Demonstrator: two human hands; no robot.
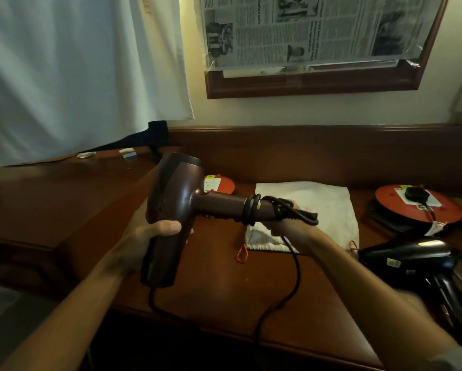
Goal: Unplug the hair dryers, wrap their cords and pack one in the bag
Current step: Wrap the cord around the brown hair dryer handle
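Above the wooden desk (224,277), the left hand (147,236) is closed around the barrel of a maroon hair dryer (171,207), whose handle points right. The right hand (291,228) grips the end of that handle, fingers closed over the black cord (295,266); a few turns are wound around the handle and the rest hangs in a loop over the desk edge. A white drawstring bag (326,207) lies flat behind the hands. A black hair dryer (411,259) rests at right, near a red cable reel (411,207).
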